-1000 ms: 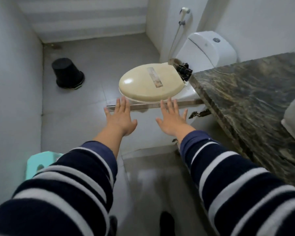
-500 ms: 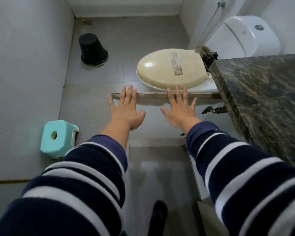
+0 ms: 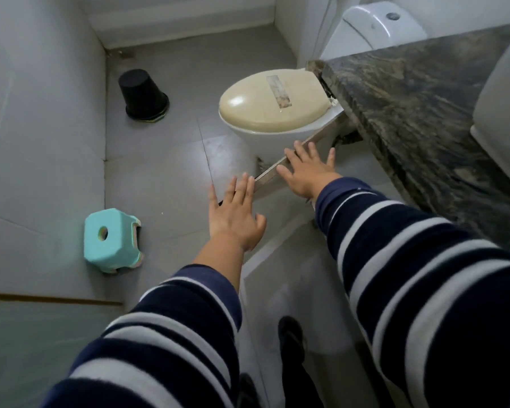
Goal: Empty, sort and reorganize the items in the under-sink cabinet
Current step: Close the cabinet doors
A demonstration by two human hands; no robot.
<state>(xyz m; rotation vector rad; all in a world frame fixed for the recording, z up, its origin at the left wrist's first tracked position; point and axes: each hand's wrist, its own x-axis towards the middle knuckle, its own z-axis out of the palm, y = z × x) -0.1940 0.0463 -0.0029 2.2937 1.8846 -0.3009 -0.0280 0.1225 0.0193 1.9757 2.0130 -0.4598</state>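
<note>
The under-sink cabinet door stands swung out from below the dark marble counter, seen from above with its top edge running diagonally. My left hand is spread flat, fingers straight, with the fingertips at the door's outer top corner. My right hand is also spread flat, fingers reaching over the door's top edge nearer the hinge. Neither hand holds anything. The cabinet's inside and its contents are hidden from here.
A toilet with a beige closed lid sits just beyond the door. An upturned black bucket stands on the grey tile floor at the back left. A teal plastic stool lies at the left. The white sink basin sits on the counter.
The view has swung right and down. The door's top edge now runs diagonally instead of level, and my left hand sits lower and nearer than my right.
</note>
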